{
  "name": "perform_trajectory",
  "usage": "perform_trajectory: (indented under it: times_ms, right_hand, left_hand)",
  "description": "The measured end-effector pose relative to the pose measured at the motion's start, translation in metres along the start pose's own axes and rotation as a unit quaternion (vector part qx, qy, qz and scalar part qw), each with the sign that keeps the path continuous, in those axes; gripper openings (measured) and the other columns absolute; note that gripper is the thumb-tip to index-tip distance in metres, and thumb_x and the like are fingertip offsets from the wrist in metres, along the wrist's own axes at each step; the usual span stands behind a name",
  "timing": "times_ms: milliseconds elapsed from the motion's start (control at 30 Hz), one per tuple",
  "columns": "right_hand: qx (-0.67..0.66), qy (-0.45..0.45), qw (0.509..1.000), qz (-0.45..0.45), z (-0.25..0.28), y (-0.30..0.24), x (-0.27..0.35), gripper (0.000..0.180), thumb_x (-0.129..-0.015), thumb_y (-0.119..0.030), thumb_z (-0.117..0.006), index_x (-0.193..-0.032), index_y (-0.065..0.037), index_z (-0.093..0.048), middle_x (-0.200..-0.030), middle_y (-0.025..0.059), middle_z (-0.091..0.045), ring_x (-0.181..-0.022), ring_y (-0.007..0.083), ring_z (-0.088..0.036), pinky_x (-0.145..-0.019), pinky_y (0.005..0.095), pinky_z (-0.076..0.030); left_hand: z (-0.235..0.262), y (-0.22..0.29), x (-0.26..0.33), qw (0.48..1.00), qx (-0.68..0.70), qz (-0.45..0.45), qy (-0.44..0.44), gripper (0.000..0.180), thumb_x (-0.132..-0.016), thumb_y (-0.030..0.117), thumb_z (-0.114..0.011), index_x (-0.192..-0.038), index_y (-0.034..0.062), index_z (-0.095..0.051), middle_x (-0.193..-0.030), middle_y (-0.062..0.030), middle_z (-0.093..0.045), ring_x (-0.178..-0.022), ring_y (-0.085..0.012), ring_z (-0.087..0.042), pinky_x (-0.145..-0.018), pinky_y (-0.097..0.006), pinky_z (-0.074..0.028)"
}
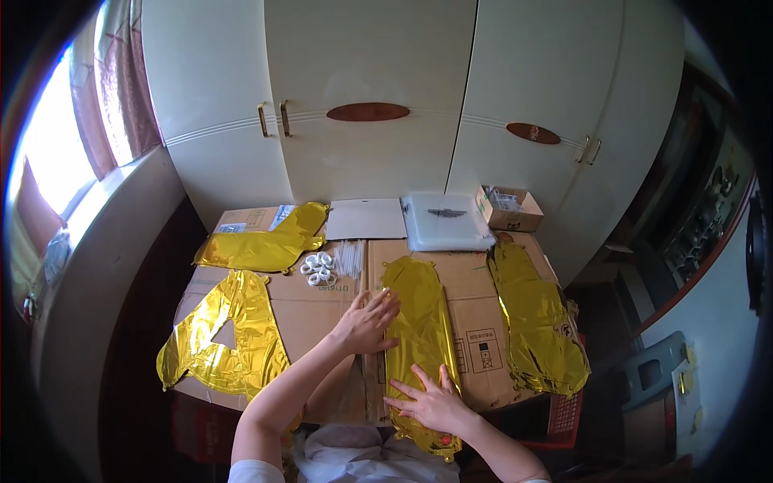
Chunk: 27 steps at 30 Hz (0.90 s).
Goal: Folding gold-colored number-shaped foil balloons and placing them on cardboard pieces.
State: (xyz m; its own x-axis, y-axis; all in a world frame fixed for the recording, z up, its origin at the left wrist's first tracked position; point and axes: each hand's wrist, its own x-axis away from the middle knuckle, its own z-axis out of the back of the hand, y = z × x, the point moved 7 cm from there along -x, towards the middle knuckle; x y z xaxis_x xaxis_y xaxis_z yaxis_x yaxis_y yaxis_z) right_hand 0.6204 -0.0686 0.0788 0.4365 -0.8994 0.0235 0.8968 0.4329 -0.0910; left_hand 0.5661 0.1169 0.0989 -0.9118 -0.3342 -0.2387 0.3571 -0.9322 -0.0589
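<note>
A long flat gold foil balloon (419, 322) lies lengthwise on the cardboard in front of me. My left hand (366, 324) is at its left edge, fingers stretched out and fingertips over the foil. Lower down, my right hand (433, 400) rests on the same balloon with its fingers spread. To the left lies a gold foil balloon shaped like an A (256, 322). Behind that is a bent gold foil balloon (270, 245). Another gold foil balloon (533, 322), L-shaped, lies at the right edge.
Flattened cardboard (475, 302) covers the tabletop. White ribbon rolls (318, 268) and clear straws (349, 258) lie left of the middle balloon. At the back are a pale flat board (366, 219), a stack of clear plastic bags (445, 225) and a small open carton (515, 216). Cabinets stand behind.
</note>
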Motion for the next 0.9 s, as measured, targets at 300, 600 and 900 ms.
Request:
perform_trajectory:
  times_ms: [300,600,900]
  right_hand:
    - [0.004,0.016,1.000,0.003,0.000,0.000,0.000,0.044,-0.094,-0.047,-0.044,-0.137,-0.040,-0.046,-0.152,-0.0057,-0.033,-0.141,0.0387,-0.025,-0.101,0.0779,-0.012]
    - [0.012,0.019,1.000,0.009,0.013,-0.004,0.000,0.044,-0.094,-0.046,-0.045,-0.136,-0.038,-0.048,-0.151,-0.0043,-0.035,-0.141,0.0363,-0.025,-0.103,0.0755,-0.014]
    - [-0.010,0.028,0.999,0.030,0.002,-0.001,-0.002,0.049,-0.092,-0.043,-0.050,-0.139,-0.031,-0.045,-0.149,-0.0007,-0.038,-0.139,0.0335,-0.030,-0.111,0.0598,-0.024]
  left_hand:
    - [-0.010,0.010,0.004,1.000,-0.004,0.001,-0.024,0.096,-0.084,0.073,-0.040,-0.141,-0.0041,-0.036,-0.148,-0.0212,-0.035,-0.140,-0.0297,-0.029,-0.110,-0.060,-0.023]
    - [-0.009,0.008,0.007,0.998,-0.023,0.039,-0.042,0.101,-0.081,0.079,-0.037,-0.142,-0.0028,-0.035,-0.149,-0.0181,-0.034,-0.141,-0.0273,-0.029,-0.107,-0.067,-0.020]
    - [-0.010,0.005,0.009,0.996,-0.043,0.060,-0.056,0.110,-0.076,0.083,-0.036,-0.143,-0.0041,-0.033,-0.150,-0.0186,-0.033,-0.141,-0.0276,-0.028,-0.107,-0.068,-0.016]
